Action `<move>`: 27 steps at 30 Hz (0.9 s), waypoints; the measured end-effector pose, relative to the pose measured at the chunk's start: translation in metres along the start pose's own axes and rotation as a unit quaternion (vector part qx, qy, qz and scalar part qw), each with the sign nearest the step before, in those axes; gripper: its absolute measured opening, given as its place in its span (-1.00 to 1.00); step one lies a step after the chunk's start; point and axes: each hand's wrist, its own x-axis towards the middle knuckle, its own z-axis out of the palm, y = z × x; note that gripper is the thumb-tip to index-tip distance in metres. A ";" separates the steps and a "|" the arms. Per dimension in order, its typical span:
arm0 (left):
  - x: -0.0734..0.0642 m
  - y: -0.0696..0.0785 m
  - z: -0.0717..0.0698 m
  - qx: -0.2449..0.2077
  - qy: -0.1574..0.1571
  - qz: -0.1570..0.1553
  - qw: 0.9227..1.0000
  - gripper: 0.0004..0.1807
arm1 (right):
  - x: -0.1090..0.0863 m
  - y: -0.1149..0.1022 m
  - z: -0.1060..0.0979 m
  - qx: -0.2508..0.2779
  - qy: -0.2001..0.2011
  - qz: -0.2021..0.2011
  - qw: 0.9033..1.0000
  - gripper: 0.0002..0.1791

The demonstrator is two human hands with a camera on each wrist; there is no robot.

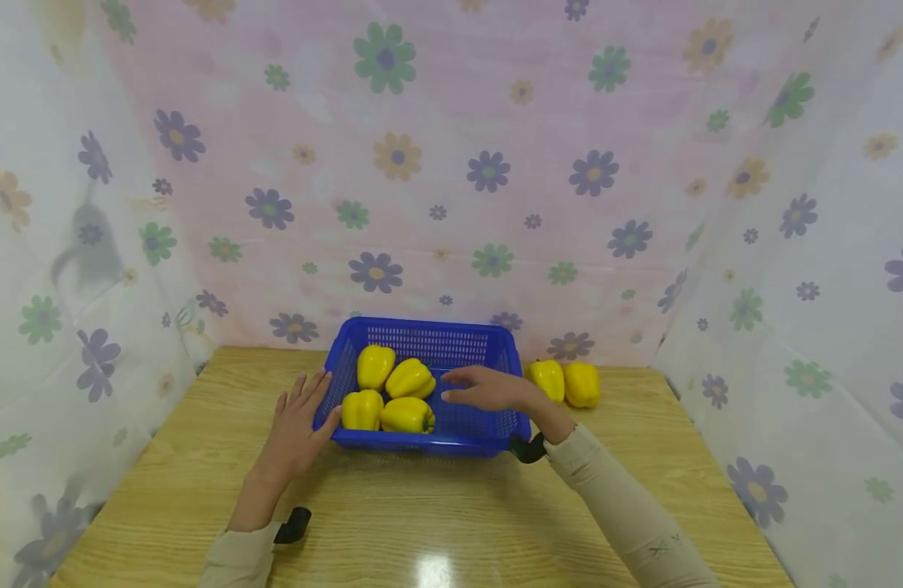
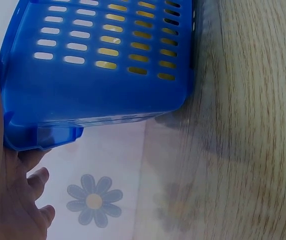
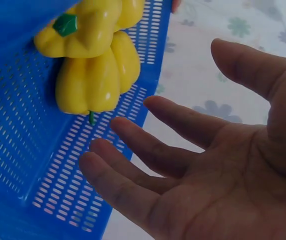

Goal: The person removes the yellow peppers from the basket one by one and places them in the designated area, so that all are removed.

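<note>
Where floral curtains [image 1: 451, 163] close in three sides, a wooden tabletop [image 1: 422, 523] carries the lot. Item: blue perforated basket [image 1: 429, 336], at the far middle of the tabletop, close to the back curtain. Item: four yellow bell peppers [image 1: 387, 390] inside the basket, bunched in its left half, touching one another. Item: two more yellow peppers [image 1: 567, 382] on the tabletop just beside the basket's right wall, side by side. Item: left hand [image 1: 295, 425], flat against the basket's left near corner, fingers straight and slightly spread, thumb touching the rim. Item: right hand [image 1: 488, 390], hovering over the basket's bare right half, palm down, fingers apart and relaxed, gripping nothing.
</note>
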 end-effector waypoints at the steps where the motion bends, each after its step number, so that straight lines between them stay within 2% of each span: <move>1: 0.000 0.000 0.000 0.002 0.001 0.001 1.000 -0.28 | 0.004 -0.001 0.000 -0.004 -0.005 0.004 1.000 -0.38; 7: 0.000 0.000 -0.001 0.006 0.002 0.002 1.000 -0.29 | 0.031 0.004 0.003 -0.008 -0.029 0.028 0.999 -0.37; 12: -0.001 0.001 0.000 0.008 0.001 -0.001 1.000 -0.30 | 0.049 0.014 0.007 0.025 -0.048 0.056 0.997 -0.37; 19: 0.000 0.000 0.001 0.011 0.008 0.000 1.000 -0.30 | 0.066 0.021 0.005 0.093 -0.064 0.104 0.988 -0.38; 27: 0.000 -0.001 0.001 0.005 0.006 0.002 1.000 -0.29 | 0.078 0.026 0.004 0.114 -0.069 0.119 0.984 -0.35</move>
